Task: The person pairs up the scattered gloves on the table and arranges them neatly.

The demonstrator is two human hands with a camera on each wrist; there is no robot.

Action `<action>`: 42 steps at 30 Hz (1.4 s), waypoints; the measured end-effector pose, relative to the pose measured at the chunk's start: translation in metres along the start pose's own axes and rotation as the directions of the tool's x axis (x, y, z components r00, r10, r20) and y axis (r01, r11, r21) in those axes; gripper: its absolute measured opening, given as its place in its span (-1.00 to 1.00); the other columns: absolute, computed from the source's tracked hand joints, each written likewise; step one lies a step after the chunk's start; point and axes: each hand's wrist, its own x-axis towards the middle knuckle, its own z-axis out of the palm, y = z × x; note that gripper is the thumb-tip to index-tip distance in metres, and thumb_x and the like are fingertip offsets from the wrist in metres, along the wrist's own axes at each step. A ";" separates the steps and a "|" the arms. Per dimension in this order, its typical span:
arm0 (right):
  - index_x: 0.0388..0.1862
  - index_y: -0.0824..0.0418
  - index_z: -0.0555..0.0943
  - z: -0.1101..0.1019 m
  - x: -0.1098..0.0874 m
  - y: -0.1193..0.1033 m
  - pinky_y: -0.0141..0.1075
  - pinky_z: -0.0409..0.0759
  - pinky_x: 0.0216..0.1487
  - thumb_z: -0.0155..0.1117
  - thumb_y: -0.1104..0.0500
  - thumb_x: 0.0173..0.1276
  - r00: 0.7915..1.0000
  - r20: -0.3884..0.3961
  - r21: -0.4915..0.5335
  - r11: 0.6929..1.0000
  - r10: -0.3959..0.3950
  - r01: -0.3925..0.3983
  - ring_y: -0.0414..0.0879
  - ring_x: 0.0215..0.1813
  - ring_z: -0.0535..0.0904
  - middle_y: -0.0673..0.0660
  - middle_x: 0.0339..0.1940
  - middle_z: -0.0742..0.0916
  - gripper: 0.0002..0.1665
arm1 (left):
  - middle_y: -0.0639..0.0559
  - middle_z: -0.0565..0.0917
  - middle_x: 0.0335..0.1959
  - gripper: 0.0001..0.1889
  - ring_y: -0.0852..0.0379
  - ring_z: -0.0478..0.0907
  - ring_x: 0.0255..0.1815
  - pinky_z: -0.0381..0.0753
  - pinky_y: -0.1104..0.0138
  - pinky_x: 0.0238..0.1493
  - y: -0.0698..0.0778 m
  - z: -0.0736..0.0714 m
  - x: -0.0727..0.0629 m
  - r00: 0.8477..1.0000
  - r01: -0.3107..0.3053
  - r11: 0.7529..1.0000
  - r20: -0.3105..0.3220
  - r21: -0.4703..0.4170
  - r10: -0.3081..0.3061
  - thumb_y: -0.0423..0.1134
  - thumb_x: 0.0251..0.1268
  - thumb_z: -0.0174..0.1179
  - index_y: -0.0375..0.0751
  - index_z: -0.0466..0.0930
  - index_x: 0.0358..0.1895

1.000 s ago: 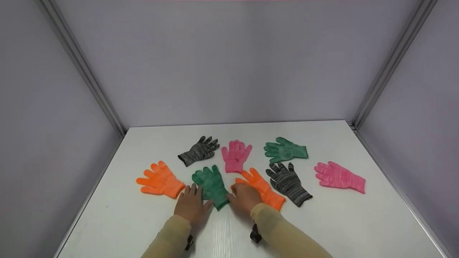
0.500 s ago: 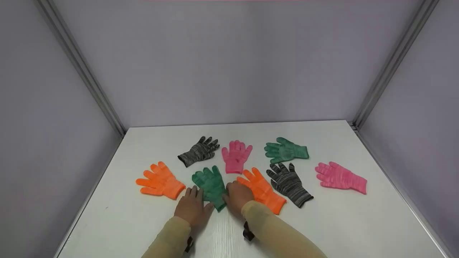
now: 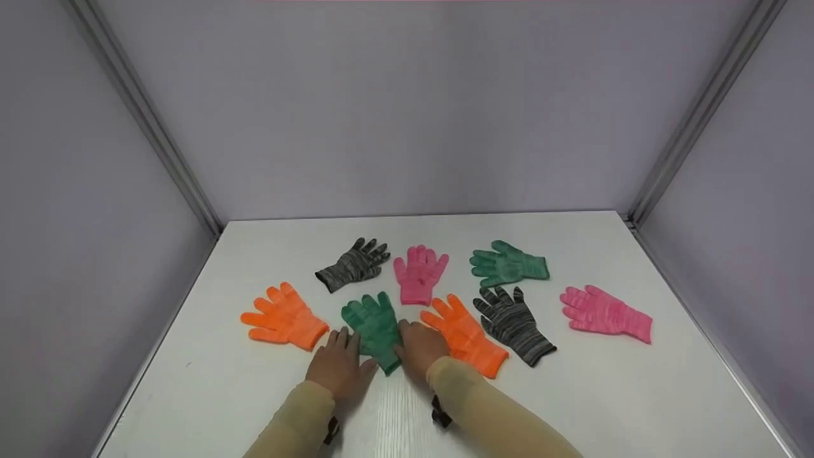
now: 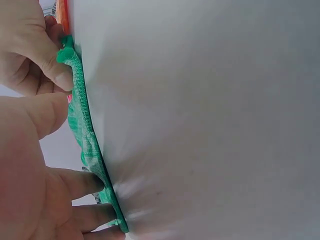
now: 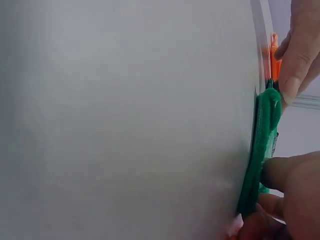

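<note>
A green knitted glove [image 3: 379, 336] lies flat on the table between my two hands, fingers pointing away and cuff toward me. My left hand [image 3: 337, 366] rests along its left edge, fingers fairly straight, with the thumb near the cuff. In the left wrist view, the left fingertips [image 4: 93, 183] touch the glove's side. At the opposite edge, my right hand [image 3: 423, 348] has curled fingers and pinches the green fabric [image 5: 261, 145] near the cuff. The right fingertips are partly hidden. An orange glove [image 3: 467, 340] lies right beside the right hand, which overlaps it in the head view.
Another orange glove [image 3: 286, 318] lies left. Behind are a grey-black glove [image 3: 355, 266], a pink glove [image 3: 420, 275] and a second green glove [image 3: 509, 263]. Farther right lie another grey-black glove [image 3: 515, 326] and another pink glove [image 3: 606, 312]. Panel walls [image 3: 407, 114] enclose the white table [image 3: 636, 407].
My right hand has shifted left against the green glove, whose right edge and cuff moved slightly left. More of the nearby orange glove shows. The left hand has stayed nearly in place.
</note>
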 end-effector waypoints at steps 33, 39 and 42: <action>-0.08 0.26 0.61 0.003 -0.037 -0.011 -0.17 0.62 -0.31 0.34 -0.15 0.25 0.988 0.103 -0.092 0.988 -0.115 0.125 -0.08 -0.38 0.60 0.08 -0.37 0.68 -0.48 | -0.45 0.35 0.26 -0.32 -0.36 0.27 0.28 0.37 -0.23 0.09 0.003 -0.002 -0.026 0.999 -0.044 0.995 0.034 0.092 0.041 0.19 0.23 0.17 -0.10 0.39 0.35; -0.03 0.26 0.60 0.006 -0.045 -0.013 -0.17 0.63 -0.28 0.30 -0.19 0.26 0.988 0.110 -0.108 0.986 -0.111 0.123 -0.10 -0.37 0.59 0.08 -0.34 0.67 -0.43 | -0.43 0.34 0.28 -0.31 -0.35 0.25 0.30 0.35 -0.23 0.10 0.003 -0.004 -0.031 0.995 -0.048 0.992 0.098 0.118 0.037 0.21 0.24 0.14 -0.12 0.40 0.35; -0.06 0.25 0.60 0.005 -0.049 -0.014 -0.17 0.62 -0.28 0.31 -0.20 0.25 0.986 0.110 -0.131 0.982 -0.123 0.137 -0.10 -0.38 0.59 0.07 -0.36 0.65 -0.44 | -0.44 0.35 0.27 -0.31 -0.37 0.26 0.28 0.36 -0.23 0.09 0.003 -0.005 -0.032 0.995 -0.063 0.991 0.090 0.115 0.053 0.20 0.22 0.16 -0.13 0.41 0.33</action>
